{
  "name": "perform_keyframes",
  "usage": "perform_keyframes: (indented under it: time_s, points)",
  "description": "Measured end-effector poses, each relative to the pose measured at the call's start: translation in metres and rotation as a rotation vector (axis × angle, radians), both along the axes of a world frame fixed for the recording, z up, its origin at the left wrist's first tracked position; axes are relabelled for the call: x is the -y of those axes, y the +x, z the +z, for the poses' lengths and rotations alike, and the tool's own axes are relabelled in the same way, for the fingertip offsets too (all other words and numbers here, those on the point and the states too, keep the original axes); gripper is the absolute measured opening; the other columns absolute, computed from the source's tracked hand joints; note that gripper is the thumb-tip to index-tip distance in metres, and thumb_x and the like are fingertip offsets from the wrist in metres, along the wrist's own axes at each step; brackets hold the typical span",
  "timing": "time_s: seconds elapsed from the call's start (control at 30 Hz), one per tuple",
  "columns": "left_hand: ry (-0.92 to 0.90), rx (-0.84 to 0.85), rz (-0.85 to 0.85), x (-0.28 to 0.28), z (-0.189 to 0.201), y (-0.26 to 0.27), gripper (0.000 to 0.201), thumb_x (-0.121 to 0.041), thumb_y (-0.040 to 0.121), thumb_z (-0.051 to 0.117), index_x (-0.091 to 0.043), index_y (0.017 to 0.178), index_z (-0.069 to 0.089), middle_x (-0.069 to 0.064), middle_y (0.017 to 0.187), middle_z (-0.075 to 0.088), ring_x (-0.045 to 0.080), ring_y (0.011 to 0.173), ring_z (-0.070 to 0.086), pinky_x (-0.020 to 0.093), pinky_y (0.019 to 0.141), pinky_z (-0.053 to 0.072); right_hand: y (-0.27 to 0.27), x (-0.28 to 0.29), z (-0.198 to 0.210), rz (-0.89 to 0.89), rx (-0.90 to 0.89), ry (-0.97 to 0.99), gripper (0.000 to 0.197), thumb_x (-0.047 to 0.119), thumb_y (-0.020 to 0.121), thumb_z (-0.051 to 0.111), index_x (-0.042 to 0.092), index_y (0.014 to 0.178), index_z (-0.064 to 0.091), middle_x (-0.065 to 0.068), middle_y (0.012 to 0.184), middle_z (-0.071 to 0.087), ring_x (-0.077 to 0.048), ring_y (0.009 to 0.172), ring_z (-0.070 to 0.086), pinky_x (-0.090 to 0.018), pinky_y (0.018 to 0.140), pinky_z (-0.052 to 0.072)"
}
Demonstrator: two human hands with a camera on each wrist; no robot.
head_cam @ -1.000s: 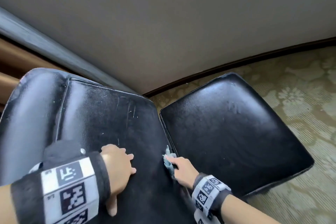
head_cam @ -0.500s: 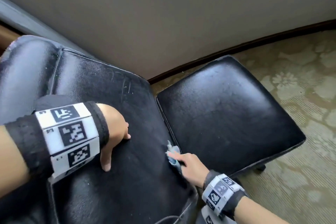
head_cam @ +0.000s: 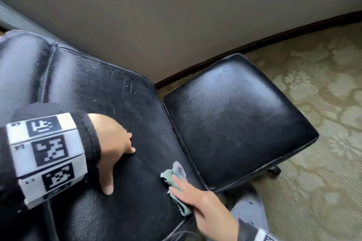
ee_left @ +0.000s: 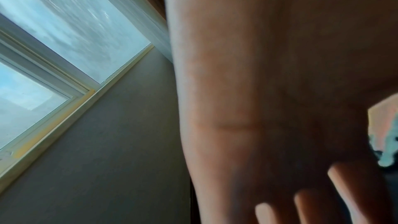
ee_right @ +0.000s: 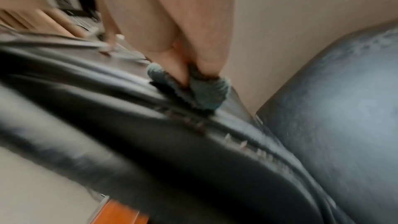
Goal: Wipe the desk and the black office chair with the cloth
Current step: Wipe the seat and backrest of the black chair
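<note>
Wiping black office chair backrest – seat pad lies to the right, across the seam. Right hand flat on green cloth, fingers straight and together, pressing cloth near backrest's lower right edge, just beside the seam. Cloth bunched, long axis along that edge, poking out ahead of fingertips. Left hand bracing mid-backrest, fingers spread, holding nothing – farther from cloth. Likely next: wiping along seam toward seat.

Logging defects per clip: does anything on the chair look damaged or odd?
Yes. The backrest has pale scratches near its top edge, and the seat edge looks worn grey. Nothing spilled; the cloth lies under the right hand.
</note>
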State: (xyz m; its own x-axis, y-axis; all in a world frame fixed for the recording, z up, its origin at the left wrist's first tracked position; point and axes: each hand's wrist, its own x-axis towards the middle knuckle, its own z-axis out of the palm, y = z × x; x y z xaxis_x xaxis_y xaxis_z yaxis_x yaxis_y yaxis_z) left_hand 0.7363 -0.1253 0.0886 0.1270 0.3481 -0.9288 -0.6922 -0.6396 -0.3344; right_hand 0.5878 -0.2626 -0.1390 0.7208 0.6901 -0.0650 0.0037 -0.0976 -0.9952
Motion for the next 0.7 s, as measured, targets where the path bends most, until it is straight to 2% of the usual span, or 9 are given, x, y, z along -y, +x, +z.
perform_keyframes:
  time_s: [0.07, 0.13, 0.23, 0.33, 0.43, 0.5, 0.57, 0.63, 0.7]
  points:
    - [0.009, 0.002, -0.003, 0.0, -0.002, -0.003, 0.096, -0.058, 0.08, 0.062, -0.035, 0.151, 0.002, -0.005, 0.159, -0.009, 0.018, 0.147, 0.001, 0.04, 0.116, 0.015, -0.015, 0.006, -0.013, -0.11, 0.0, 0.012, 0.059, 0.0, 0.089, 0.033, 0.031, 0.14, 0.036, 0.009, 0.153, 0.025, -0.008, 0.142, 0.022, -0.016, 0.114, 0.02]
    - [0.025, 0.002, -0.002, 0.001, -0.003, -0.003, 0.096, -0.057, 0.081, 0.062, -0.034, 0.151, 0.001, -0.004, 0.159, -0.011, 0.018, 0.147, -0.001, 0.042, 0.116, 0.013, -0.011, 0.014, -0.043, -0.119, -0.12, -0.167, 0.064, -0.002, 0.086, 0.033, 0.035, 0.138, 0.031, 0.015, 0.149, 0.029, -0.011, 0.141, 0.027, -0.004, 0.109, 0.016]
    - [0.032, 0.004, 0.001, 0.004, -0.001, -0.002, 0.095, -0.057, 0.081, 0.061, -0.034, 0.151, 0.002, -0.005, 0.159, -0.01, 0.016, 0.147, 0.001, 0.039, 0.116, 0.013, 0.004, 0.022, -0.064, -0.093, -0.276, -0.352, 0.065, -0.004, 0.083, 0.032, 0.027, 0.14, 0.036, 0.002, 0.146, 0.037, -0.014, 0.137, 0.035, 0.005, 0.1, 0.009]
    - [0.03, -0.006, -0.032, 0.005, -0.003, 0.0, 0.094, -0.056, 0.082, 0.061, -0.032, 0.152, 0.003, -0.003, 0.16, -0.007, 0.018, 0.147, 0.005, 0.039, 0.116, 0.015, 0.008, 0.016, -0.026, -0.092, -0.184, -0.149, 0.058, 0.008, 0.081, 0.03, 0.015, 0.136, 0.045, 0.011, 0.145, 0.029, 0.006, 0.137, 0.024, -0.009, 0.114, 0.01]
    - [0.022, 0.006, -0.023, 0.004, -0.004, 0.0, 0.097, -0.057, 0.079, 0.064, -0.033, 0.152, 0.004, -0.003, 0.16, -0.005, 0.018, 0.147, 0.007, 0.039, 0.115, 0.016, -0.003, 0.01, 0.013, 0.032, -0.05, 0.098, 0.047, 0.021, 0.096, 0.032, 0.019, 0.143, 0.035, 0.007, 0.154, 0.022, -0.003, 0.142, 0.018, -0.022, 0.118, 0.016]
    - [0.015, 0.022, -0.003, 0.001, -0.005, -0.001, 0.099, -0.058, 0.078, 0.065, -0.033, 0.152, 0.003, -0.004, 0.16, -0.007, 0.018, 0.147, 0.006, 0.038, 0.116, 0.015, -0.007, 0.013, 0.005, 0.003, -0.045, 0.05, 0.05, 0.026, 0.093, 0.03, 0.023, 0.143, 0.036, 0.008, 0.155, 0.021, -0.007, 0.143, 0.019, -0.023, 0.118, 0.017]
    - [0.002, 0.029, 0.006, -0.002, -0.004, -0.002, 0.099, -0.058, 0.078, 0.065, -0.033, 0.152, 0.003, -0.005, 0.159, -0.008, 0.017, 0.147, 0.005, 0.037, 0.116, 0.015, -0.004, 0.02, -0.02, -0.019, -0.09, -0.101, 0.053, 0.035, 0.086, 0.026, 0.043, 0.136, 0.038, 0.011, 0.152, 0.021, -0.006, 0.142, 0.021, -0.014, 0.115, 0.013]
    - [-0.02, 0.042, 0.021, -0.003, -0.002, -0.003, 0.098, -0.058, 0.078, 0.065, -0.032, 0.152, 0.006, -0.005, 0.16, -0.003, 0.016, 0.147, 0.007, 0.035, 0.116, 0.017, -0.002, 0.029, -0.038, 0.027, -0.167, -0.271, 0.059, 0.032, 0.078, 0.022, 0.085, 0.104, 0.024, 0.009, 0.15, 0.027, -0.013, 0.138, 0.032, 0.0, 0.106, 0.014]
    - [-0.028, 0.046, 0.024, -0.002, -0.002, -0.001, 0.097, -0.057, 0.078, 0.066, -0.032, 0.152, 0.009, -0.005, 0.16, 0.005, 0.017, 0.146, 0.01, 0.036, 0.115, 0.019, 0.002, 0.03, -0.037, 0.005, -0.174, -0.348, 0.062, 0.03, 0.081, 0.024, 0.086, 0.106, 0.016, -0.002, 0.148, 0.039, -0.023, 0.128, 0.045, 0.003, 0.097, 0.019]
